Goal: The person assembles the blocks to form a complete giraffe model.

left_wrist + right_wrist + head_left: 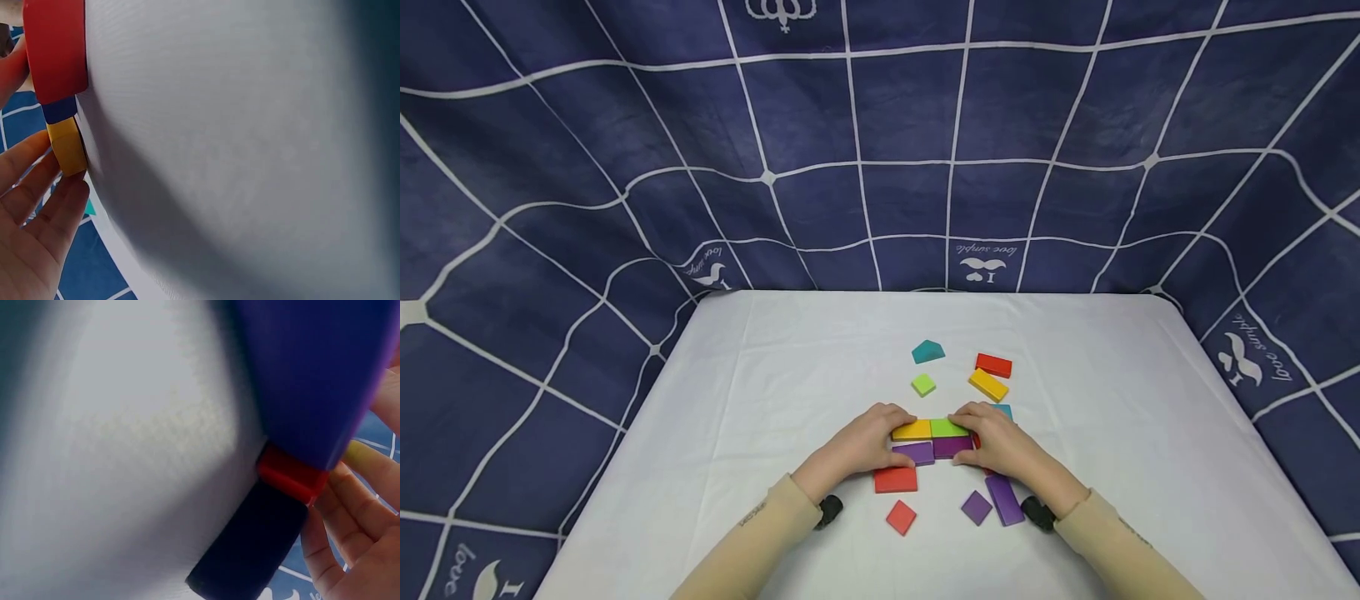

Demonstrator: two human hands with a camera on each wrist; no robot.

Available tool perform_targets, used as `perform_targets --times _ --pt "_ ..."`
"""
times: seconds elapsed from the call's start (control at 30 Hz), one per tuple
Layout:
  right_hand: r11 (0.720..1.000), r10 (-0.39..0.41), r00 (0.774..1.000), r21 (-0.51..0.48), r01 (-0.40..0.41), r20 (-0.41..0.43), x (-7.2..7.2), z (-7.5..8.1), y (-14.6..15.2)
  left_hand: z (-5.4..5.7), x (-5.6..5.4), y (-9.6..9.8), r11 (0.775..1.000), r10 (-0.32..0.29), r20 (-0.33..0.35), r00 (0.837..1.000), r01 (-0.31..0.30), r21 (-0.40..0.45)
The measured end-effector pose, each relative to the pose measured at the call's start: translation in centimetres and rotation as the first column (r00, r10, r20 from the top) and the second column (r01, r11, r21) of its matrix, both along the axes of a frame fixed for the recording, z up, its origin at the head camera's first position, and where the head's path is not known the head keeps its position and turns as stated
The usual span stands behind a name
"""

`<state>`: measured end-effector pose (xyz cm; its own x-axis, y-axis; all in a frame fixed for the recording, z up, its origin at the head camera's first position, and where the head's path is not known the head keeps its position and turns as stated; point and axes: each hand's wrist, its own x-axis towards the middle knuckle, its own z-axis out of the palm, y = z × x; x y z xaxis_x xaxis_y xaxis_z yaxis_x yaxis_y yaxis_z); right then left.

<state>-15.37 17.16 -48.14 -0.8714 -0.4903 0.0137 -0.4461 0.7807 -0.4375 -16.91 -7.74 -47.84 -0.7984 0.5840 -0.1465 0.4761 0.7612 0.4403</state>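
On the white table, a yellow block [912, 430] and a lime green block [949, 428] lie end to end. Along their near side sit a purple block [915, 452] and a darker purple block [952, 447]. My left hand [867, 437] holds the left end, fingers at the yellow block and thumb at the near purple one. At the other end my right hand [1000, 440] has its fingers on the green block and thumb by the darker purple block. A red block [56, 53] looms large in the left wrist view. Blocks under the right palm are partly hidden.
Beyond the hands lie a teal block [928, 352], a small green square [923, 384], a red block [994, 365] and a yellow block [988, 385]. Nearer are a red block [896, 480], a red square [901, 517], a purple square [977, 507] and a long purple block [1004, 500].
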Motion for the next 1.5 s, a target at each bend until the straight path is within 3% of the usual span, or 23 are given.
perform_targets --times 0.33,1.23,1.37,1.5 --pt "1.0 0.011 0.999 -0.001 -0.011 -0.03 0.1 0.0 0.0 0.0 -0.2 0.2 1.0 0.008 0.015 1.0 -0.008 0.002" --pt "1.0 0.004 1.0 0.004 -0.004 -0.004 -0.2 0.1 0.1 0.2 -0.4 0.4 1.0 -0.014 -0.01 1.0 0.014 0.01" --pt "1.0 -0.005 1.0 0.002 0.005 0.006 -0.2 0.0 0.1 0.2 -0.2 0.1 0.999 0.009 0.006 1.0 -0.01 0.048" --pt "1.0 -0.01 1.0 -0.003 0.01 0.015 -0.2 0.0 0.0 0.6 0.2 -0.7 0.989 0.086 0.008 0.996 -0.086 0.12"
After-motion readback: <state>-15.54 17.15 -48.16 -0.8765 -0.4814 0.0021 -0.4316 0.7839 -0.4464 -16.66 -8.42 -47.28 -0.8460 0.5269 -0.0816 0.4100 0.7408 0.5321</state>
